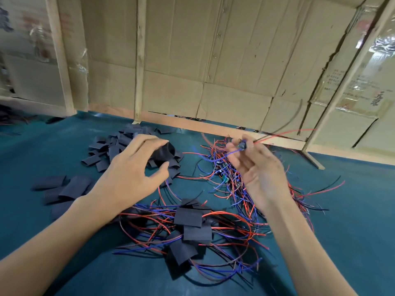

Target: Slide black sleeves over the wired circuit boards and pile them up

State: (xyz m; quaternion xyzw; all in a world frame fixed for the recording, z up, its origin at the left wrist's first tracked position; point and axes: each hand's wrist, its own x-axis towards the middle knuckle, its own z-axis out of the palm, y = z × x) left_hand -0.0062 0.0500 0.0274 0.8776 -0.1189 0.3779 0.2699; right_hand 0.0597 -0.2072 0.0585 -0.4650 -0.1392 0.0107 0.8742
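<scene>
My left hand [132,169] pinches an opened black sleeve [165,152] between fingertips and thumb, just above the heap of empty black sleeves [119,146]. My right hand [256,169] is raised to the right of it and pinches a small wired circuit board [242,144], whose red, black and blue wires trail out sideways. A tangle of bare wired boards [224,171] lies under the right hand. Nearer to me sits the pile of sleeved boards [190,227] with red and blue wires spreading out.
The green table cover [352,210] runs under everything. A few flat sleeves [64,189] lie loose at the left. A cardboard wall with wooden battens [139,60] closes the back, and a wooden strip [192,124] runs along its foot.
</scene>
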